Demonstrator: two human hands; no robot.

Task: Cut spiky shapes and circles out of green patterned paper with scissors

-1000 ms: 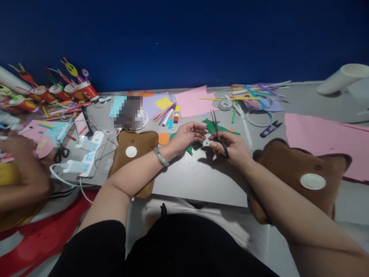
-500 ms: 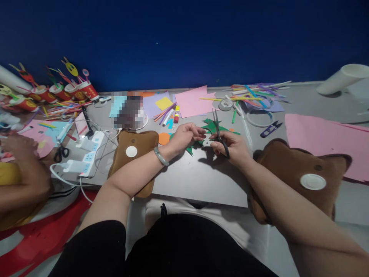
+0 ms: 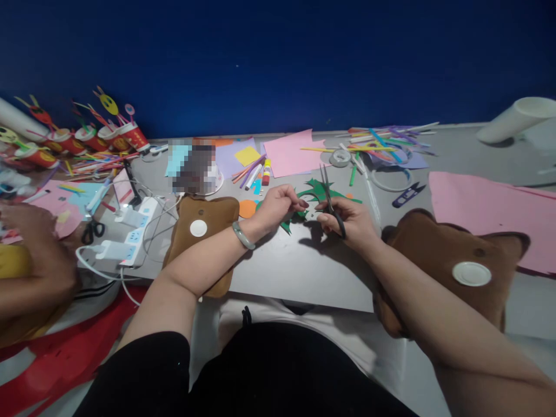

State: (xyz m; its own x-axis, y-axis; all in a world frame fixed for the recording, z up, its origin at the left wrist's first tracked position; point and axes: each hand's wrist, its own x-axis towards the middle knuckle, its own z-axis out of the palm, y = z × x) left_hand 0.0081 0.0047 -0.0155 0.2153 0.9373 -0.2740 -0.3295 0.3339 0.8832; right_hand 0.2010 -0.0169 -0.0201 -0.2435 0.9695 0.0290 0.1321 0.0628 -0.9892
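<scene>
Black-handled scissors (image 3: 329, 200) are in my right hand (image 3: 350, 220), their slightly parted blades pointing away from me. My left hand (image 3: 280, 207) is closed, thumb and fingertips pinched together just left of the scissors. Whatever small thing it pinches is too small to make out. Jagged green paper pieces (image 3: 319, 188) lie on the grey table (image 3: 282, 266) behind and below both hands. An orange paper circle (image 3: 248, 209) rests left of my left hand, with a glue stick (image 3: 266, 172) behind it.
Brown cushions (image 3: 438, 260) flank my forearms. A power strip (image 3: 139, 231) with cables is at the left, near another person's arm (image 3: 39, 255). Pink paper (image 3: 293, 153), a tape roll (image 3: 339, 157), colored sticks (image 3: 386, 142) and purple snips (image 3: 408, 195) lie farther back.
The fingers of my left hand have drawn closer together into a pinch. My right hand and the scissors have barely moved. At the left, the other person's hand has shifted slightly.
</scene>
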